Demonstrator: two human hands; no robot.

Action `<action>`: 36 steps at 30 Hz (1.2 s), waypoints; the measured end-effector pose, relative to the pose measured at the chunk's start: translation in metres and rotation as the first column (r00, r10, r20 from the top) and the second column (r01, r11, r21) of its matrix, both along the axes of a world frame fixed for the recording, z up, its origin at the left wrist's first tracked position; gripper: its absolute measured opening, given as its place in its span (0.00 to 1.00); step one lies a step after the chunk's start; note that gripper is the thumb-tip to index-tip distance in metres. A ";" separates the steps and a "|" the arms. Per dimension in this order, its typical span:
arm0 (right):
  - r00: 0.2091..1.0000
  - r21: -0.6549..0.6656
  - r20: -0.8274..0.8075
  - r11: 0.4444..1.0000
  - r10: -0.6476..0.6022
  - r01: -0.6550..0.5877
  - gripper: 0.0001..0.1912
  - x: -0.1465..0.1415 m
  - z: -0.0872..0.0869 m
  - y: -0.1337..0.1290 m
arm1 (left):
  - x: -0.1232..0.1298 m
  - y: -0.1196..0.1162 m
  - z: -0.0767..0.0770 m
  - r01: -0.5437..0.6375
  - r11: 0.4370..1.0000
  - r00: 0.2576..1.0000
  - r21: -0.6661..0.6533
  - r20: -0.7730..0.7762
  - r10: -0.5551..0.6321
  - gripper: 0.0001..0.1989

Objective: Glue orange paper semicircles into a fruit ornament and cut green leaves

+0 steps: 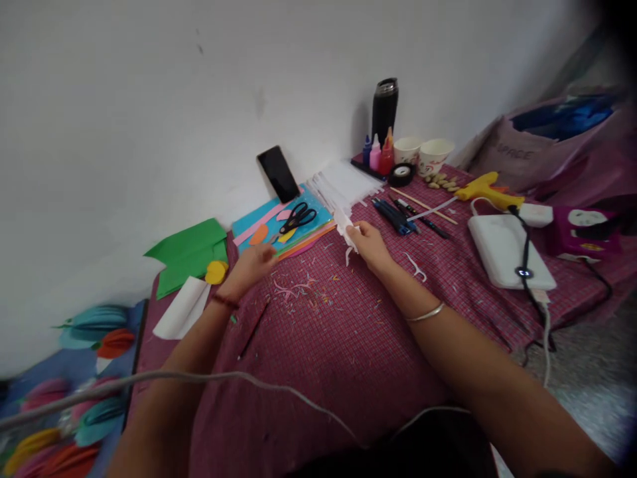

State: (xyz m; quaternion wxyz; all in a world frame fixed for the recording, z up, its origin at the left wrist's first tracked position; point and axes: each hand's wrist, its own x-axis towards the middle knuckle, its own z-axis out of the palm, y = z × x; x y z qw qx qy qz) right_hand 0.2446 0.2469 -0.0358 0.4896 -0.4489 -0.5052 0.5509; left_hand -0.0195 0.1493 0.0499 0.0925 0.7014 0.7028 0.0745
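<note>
Near the middle of the table, my right hand is closed on a piece of white paper with a ragged, cut lower edge. My left hand, slightly blurred, hovers by the front edge of a stack of coloured sheets, fingers apart and holding nothing that I can see. On the blue top sheet lie black-handled scissors and orange, pink and yellow paper cut-outs. A phone leans on the wall behind. Thin paper scraps are scattered between my hands, and a pencil lies closer to me.
Left are green sheets, a rolled white sheet and a yellow round object. Behind lie white strips, glue bottles, a black flask and paper cups. Right: a yellow glue gun and power bank. A cable crosses the foreground.
</note>
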 end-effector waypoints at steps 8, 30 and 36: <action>0.994 0.039 0.109 0.999 -0.030 0.025 0.11 -0.001 0.008 -0.004 | -0.017 -0.140 -0.025 -0.117 0.923 0.992 -0.368 -0.090 0.089 0.06; 0.507 0.181 0.862 0.930 0.006 -0.319 0.08 0.111 0.045 -0.063 | 0.268 -0.117 -0.057 0.545 0.838 0.838 0.032 -0.071 -0.542 0.26; 0.166 0.056 0.986 0.932 0.005 -0.359 0.11 0.126 0.044 -0.085 | 0.273 -0.136 -0.072 0.659 0.732 0.751 0.174 -0.090 -0.654 0.21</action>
